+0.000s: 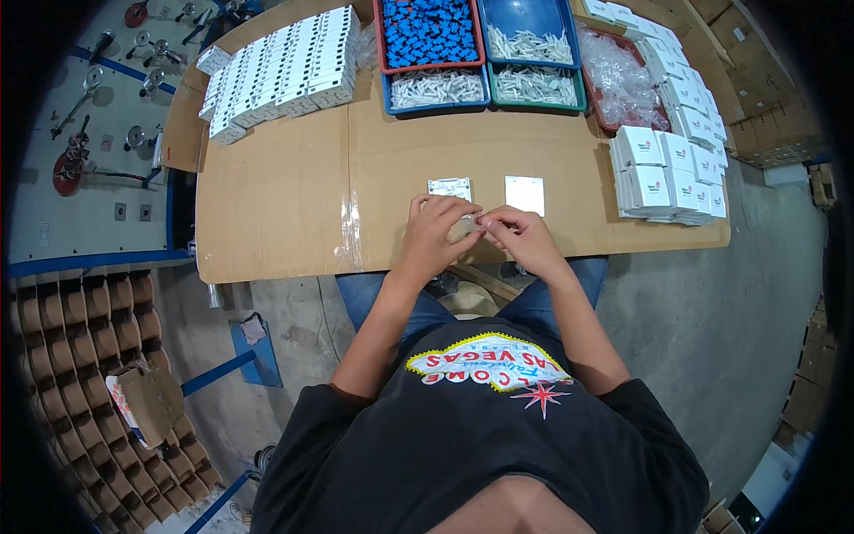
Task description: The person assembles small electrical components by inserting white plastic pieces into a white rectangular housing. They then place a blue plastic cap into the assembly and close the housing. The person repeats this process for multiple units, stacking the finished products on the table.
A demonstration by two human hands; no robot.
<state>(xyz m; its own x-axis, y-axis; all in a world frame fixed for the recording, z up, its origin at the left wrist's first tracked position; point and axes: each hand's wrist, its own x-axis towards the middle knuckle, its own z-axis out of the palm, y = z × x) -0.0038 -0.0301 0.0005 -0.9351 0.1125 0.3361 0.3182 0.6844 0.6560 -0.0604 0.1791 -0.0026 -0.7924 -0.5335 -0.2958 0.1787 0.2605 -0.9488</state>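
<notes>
Two hands come together on a small pale thing (464, 228) near the table's front edge

The table (276, 196) is covered with brown cardboard. In its far left corner stands a large block of white boxes (280, 67). Along its right edge there are stacks of white packets (663, 173). Beside these, toward the far right corner, a red tray (607, 123) carries clear plastic bags (618, 76). At the middle of the far edge, four trays stand together: one holds blue pieces (430, 33), the others white pieces (532, 86).

The left hand (434, 233) and the right hand (527, 238) meet at the fingertips, both pinching the small thing; its kind I cannot tell. Just beyond them, on the table, lie a white square (525, 195) and a smaller patterned white piece (450, 188).
</notes>
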